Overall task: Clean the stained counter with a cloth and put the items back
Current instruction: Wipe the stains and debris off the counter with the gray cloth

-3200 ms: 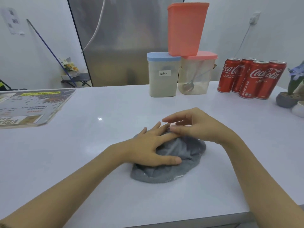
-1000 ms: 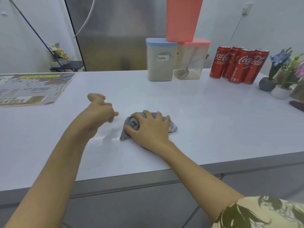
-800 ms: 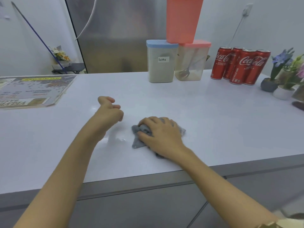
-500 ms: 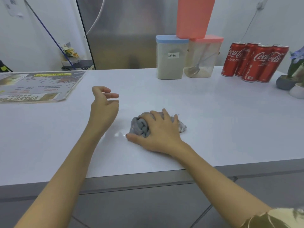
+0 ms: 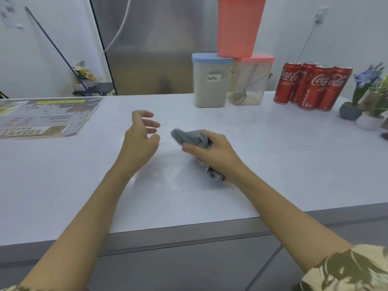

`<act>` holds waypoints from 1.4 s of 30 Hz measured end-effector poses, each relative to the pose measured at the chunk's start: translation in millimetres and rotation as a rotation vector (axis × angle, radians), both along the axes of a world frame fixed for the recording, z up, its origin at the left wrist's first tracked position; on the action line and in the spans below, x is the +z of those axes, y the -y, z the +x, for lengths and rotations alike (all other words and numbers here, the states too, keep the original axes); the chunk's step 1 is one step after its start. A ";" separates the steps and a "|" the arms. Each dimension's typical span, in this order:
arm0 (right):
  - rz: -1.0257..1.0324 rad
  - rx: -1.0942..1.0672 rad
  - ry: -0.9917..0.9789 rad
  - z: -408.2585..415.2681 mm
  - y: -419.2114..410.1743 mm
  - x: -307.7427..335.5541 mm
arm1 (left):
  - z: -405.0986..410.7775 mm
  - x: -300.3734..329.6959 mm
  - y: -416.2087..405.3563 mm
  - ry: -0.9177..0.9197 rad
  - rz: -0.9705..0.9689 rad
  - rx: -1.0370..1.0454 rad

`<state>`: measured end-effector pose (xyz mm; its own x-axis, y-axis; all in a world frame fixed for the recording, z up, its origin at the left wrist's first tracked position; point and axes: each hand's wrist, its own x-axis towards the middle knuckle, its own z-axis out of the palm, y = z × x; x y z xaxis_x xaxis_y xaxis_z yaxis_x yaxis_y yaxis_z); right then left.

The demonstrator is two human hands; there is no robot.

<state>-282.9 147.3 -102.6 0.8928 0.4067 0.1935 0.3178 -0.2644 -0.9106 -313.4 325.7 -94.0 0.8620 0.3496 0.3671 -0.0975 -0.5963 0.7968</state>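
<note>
A bunched grey cloth [image 5: 189,138] is gripped in my right hand [image 5: 212,153] over the middle of the white counter [image 5: 273,156]; one end sticks out past my thumb, another trails under my wrist. Whether the cloth touches the surface I cannot tell. A faint wet smear [image 5: 168,177] shines on the counter just in front of it. My left hand [image 5: 140,137] hovers to the left of the cloth, fingers loosely curled and apart, holding nothing.
At the back stand a blue-lidded container labelled latte [image 5: 211,80], a pink-lidded container with a spoon [image 5: 249,80] and a tall pink tub [image 5: 239,26] stacked on them. Several red cola cans [image 5: 312,87] and small flower pots [image 5: 363,114] sit at right. A menu sheet [image 5: 44,116] lies at left.
My right hand has turned and lifted the cloth from a flat press into a sideways grip. My left hand has opened its fingers a little. The view shifted slightly.
</note>
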 end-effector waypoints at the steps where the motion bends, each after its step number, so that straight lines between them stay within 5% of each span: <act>1: 0.134 -0.014 -0.076 5.5 2.6 6.7 | 0.4 1.9 -0.7 0.003 0.003 0.000; 3: 0.273 -0.072 -0.142 19.2 16.9 18.2 | 1.0 3.2 -2.7 0.012 0.007 0.010; 5: 0.181 -0.132 -0.102 31.0 33.7 20.9 | 2.3 0.3 -4.0 0.025 -0.008 0.028; 11: -0.766 -0.224 0.188 46.6 33.4 -17.0 | 6.0 -10.4 -5.7 0.032 -0.006 0.045; 22: -0.660 0.016 0.421 1.8 12.2 -26.7 | 12.2 -14.5 0.0 0.005 0.070 0.027; 28: -0.713 -0.108 0.415 12.3 3.1 -28.6 | 7.1 -23.4 -4.0 0.023 0.159 0.056; 33: -0.497 0.118 0.461 -27.2 10.8 -31.0 | 7.2 -25.3 -2.9 0.028 0.189 0.050; 37: -0.472 -0.037 0.375 -9.2 38.3 -22.4 | 3.8 -25.3 -5.2 0.029 0.194 0.061; 42: 0.382 -0.080 -0.145 13.2 53.0 15.4 | 1.7 -26.5 -5.9 0.033 0.193 0.076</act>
<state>-269.7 94.3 -87.2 0.9480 0.2579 0.1866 0.1707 0.0827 -0.9818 -311.7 331.6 -120.6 0.8220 0.3341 0.4611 -0.0704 -0.7440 0.6645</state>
